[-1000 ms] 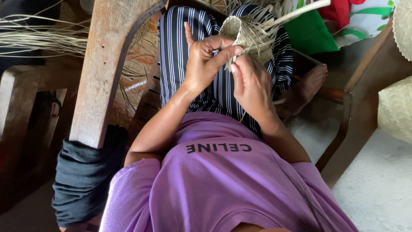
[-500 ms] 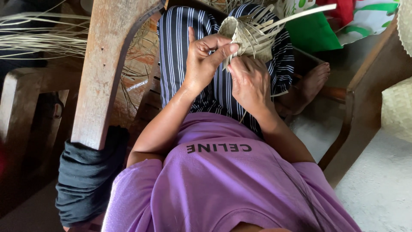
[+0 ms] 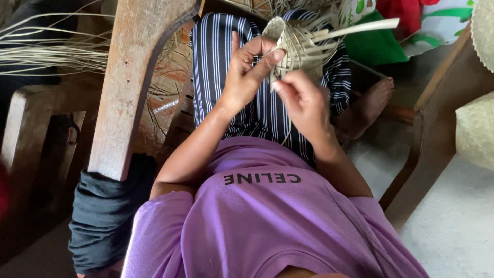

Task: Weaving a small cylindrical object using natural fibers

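1. The left hand (image 3: 247, 77) is closed on the small woven piece (image 3: 293, 44), a rounded, pale straw-coloured thing held above the lap; thumb and forefinger pinch its near edge while the other fingers curl behind it
2. The right hand (image 3: 303, 103) sits just below and to the right of the woven piece, its fingertips pinched together on a thin strand (image 3: 272, 77) that runs up to the weave; the hand is closed on that strand, and the two hands nearly touch at the fingertips
3. Loose ends stick out of the woven piece, and one broad pale strip (image 3: 360, 28) juts out to the right, well past the hands
4. Under the hands lie the person's legs in dark trousers with thin white stripes (image 3: 221, 67); nearer the camera is a purple shirt (image 3: 267, 226)
5. A bare foot (image 3: 373, 100) rests on the floor to the right of the knees, beside a wooden chair frame (image 3: 432, 118)
6. To the left a worn wooden plank (image 3: 134, 87) slants up the view, with a dark cloth (image 3: 103, 216) bunched around its lower end
7. Behind the plank, long dry fibres (image 3: 51, 46) spread sideways
8. At the right edge a woven mat-like surface (image 3: 476, 128) shows, and above it green fabric (image 3: 375, 46)
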